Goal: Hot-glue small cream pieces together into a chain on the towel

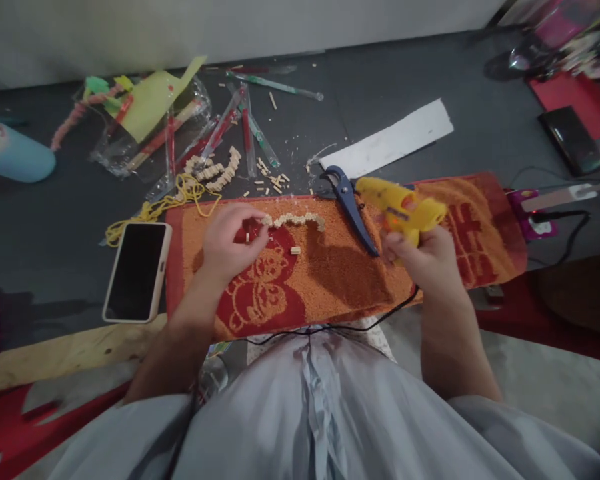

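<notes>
In the head view, the left hand (233, 240) rests on an orange terry towel with a dark red cartoon print (330, 267), its fingers curled in and pinched narrowly on the left end of a short arched chain of small pale wooden pieces (296, 219) that lies along the towel's far edge. The right hand (425, 257) is wrapped around the handle of a yellow hot glue gun (399, 207), fingers closed tight on the grip, with the nozzle pointing left toward the chain but well short of it; the gun's thin black cord (330, 327) trails across the near edge of the towel. One loose pale wooden bit (295, 251) sits on the towel just below the chain, apart from it, and a few more are under the left fingers. Judging from this, the chain is partly assembled: several pieces look joined into a curve, while loose bits are not yet attached, so gluing seems to be mid-way. Blue-handled scissors (353, 207) lie between chain and gun. On the grey tabletop (55, 220) beyond are a second, longer strip of joined wooden pieces (220, 170), scattered offcuts, yellow string (155, 207), clear plastic sleeves (230, 127) and a white paper strip (395, 140). A dark-screened smartphone in a pale case (137, 271) lies just left of the towel.
</notes>
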### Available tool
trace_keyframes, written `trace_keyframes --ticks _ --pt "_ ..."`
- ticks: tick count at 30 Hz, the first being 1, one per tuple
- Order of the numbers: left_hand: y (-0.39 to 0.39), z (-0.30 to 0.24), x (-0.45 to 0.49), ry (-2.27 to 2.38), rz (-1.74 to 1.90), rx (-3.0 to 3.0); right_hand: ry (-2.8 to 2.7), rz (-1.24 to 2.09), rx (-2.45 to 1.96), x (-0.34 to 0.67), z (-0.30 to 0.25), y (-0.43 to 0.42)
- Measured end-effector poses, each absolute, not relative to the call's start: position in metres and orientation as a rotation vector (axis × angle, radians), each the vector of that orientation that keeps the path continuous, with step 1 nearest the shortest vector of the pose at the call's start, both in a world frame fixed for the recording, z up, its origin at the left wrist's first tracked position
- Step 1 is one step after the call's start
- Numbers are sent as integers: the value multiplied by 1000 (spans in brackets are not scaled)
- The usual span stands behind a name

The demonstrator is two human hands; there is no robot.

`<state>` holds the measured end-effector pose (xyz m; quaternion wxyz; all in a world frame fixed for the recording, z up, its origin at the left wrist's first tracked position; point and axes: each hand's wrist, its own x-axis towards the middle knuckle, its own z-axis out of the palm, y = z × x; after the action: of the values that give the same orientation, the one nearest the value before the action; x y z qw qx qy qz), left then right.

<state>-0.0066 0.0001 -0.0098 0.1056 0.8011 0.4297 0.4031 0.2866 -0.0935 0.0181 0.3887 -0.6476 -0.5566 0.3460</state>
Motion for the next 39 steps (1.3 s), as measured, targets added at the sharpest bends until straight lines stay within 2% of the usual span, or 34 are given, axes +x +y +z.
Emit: trace_keyframes --ticks 2,9,14,19,39 --pt "3 -11 -8 1308 1165 2295 -1459 910 -1679 276 16 -102" --pt "8 -20 -7 1349 1061 2130 -2211 493 -1565 242 9 -114" --pt "10 -24 -7 1345 1031 2106 -2498 327 -1603 221 0 -113" --pt "13 -26 -9 1344 1034 2087 -2565 191 -1645 210 -1 -109" --pt "12 -26 -11 1229 1080 2142 -2564 36 -1686 206 -9 -108"
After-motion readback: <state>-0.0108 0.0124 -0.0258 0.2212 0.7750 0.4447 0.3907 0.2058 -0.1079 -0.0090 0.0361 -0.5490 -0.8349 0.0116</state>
